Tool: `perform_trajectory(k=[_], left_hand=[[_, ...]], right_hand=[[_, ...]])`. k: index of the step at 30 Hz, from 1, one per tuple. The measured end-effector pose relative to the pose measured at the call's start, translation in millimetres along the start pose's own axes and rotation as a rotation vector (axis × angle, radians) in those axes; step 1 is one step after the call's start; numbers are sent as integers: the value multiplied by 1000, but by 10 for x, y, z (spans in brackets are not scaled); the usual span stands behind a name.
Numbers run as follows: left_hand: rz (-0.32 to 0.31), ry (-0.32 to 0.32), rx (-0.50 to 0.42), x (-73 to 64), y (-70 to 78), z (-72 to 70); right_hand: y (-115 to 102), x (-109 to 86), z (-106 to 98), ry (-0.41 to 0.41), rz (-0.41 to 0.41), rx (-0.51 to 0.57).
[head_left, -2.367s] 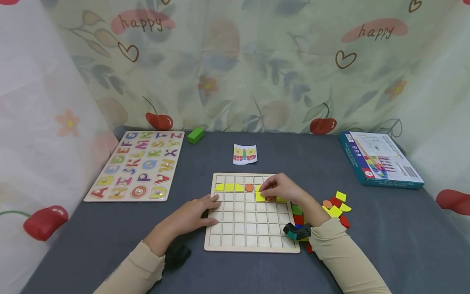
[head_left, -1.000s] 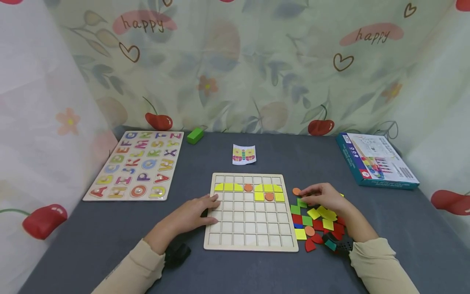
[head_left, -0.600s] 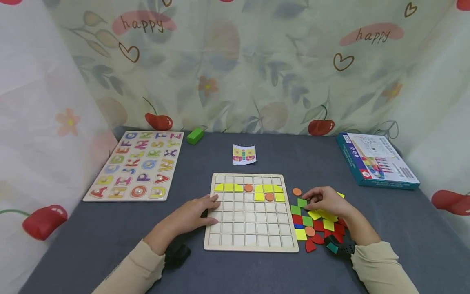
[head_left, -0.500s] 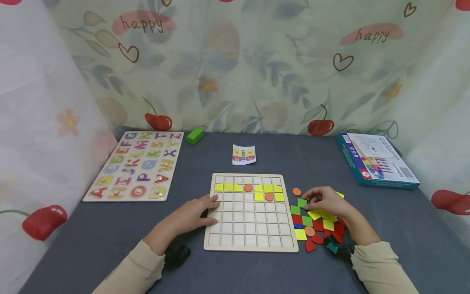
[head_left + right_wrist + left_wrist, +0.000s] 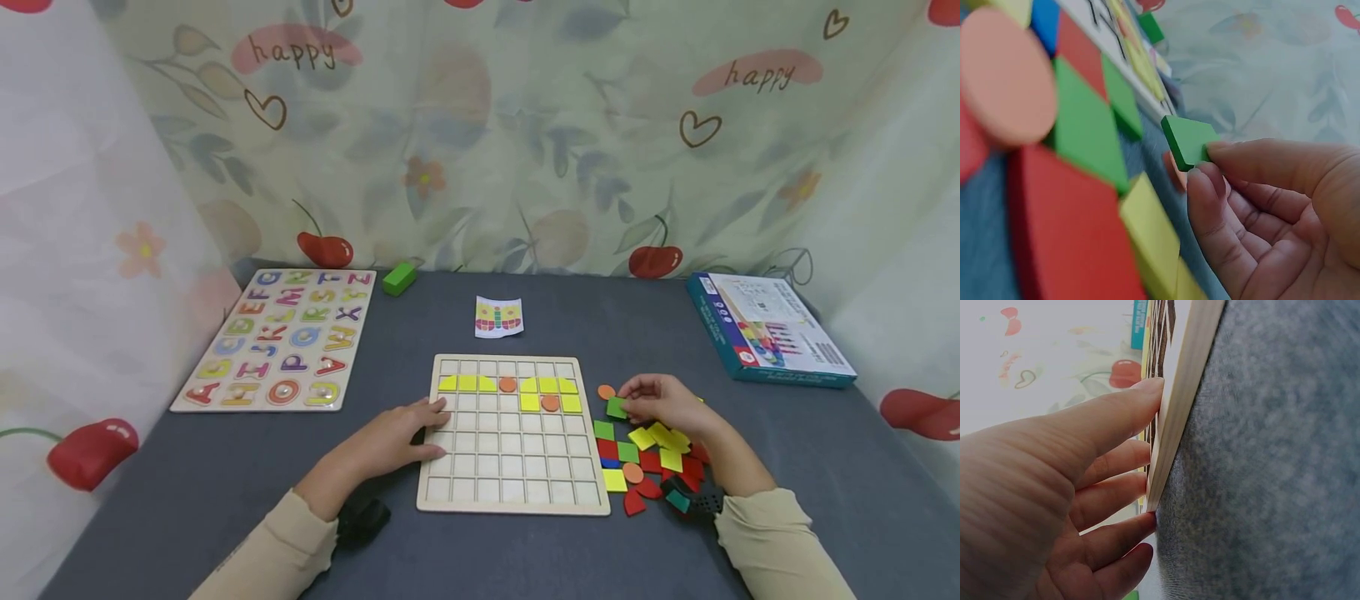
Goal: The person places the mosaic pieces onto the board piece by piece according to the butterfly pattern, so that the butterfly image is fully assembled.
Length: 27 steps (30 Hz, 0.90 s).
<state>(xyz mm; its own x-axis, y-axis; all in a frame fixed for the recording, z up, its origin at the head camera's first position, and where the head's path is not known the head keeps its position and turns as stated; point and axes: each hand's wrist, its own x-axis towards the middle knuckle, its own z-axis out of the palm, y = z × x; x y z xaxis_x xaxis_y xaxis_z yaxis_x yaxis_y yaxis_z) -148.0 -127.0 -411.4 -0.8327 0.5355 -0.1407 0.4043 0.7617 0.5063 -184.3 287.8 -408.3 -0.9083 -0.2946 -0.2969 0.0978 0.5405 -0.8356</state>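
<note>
My right hand (image 5: 663, 404) pinches a green square tile (image 5: 1191, 140) between thumb and forefinger, just right of the wooden grid board (image 5: 491, 462). Beneath and in front of that hand lies a loose pile of red, yellow, green, blue and orange tiles, with a red tile (image 5: 1069, 225) large in the right wrist view. My left hand (image 5: 397, 437) rests on the board's left edge, fingers relaxed, its fingertips and thumb touching the rim. Yellow tiles (image 5: 529, 402) and orange discs (image 5: 507, 384) sit in the board's second and third rows from the far side.
Behind the board lies a small card (image 5: 498, 317) with a butterfly pattern. An alphabet puzzle board (image 5: 273, 342) is at the left, beside a green block (image 5: 400, 278). At the right back lies a teal-edged box (image 5: 776, 329). A floral curtain (image 5: 480, 133) closes off the back.
My right hand left the board, where a yellow tile now sits, and went to the pile. There it has picked up a green tile. My left hand has stayed on the board's edge.
</note>
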Motion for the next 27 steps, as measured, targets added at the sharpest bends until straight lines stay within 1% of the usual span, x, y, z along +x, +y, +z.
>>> perform_trajectory(k=[8,16,21,27], left_hand=[[2,-1,-7,10,-1,8],[-10,-2,-3,16,1,13],[-12,-3,2,16,-4,8],[-9,-7,5,14,-4,-1]], right_hand=[[-105,178,110,17,-52,37],[-304,340,302,-20,-88,70],[-449,451,467,-33,-93,82],[-587,609,677,-85,-130,115]])
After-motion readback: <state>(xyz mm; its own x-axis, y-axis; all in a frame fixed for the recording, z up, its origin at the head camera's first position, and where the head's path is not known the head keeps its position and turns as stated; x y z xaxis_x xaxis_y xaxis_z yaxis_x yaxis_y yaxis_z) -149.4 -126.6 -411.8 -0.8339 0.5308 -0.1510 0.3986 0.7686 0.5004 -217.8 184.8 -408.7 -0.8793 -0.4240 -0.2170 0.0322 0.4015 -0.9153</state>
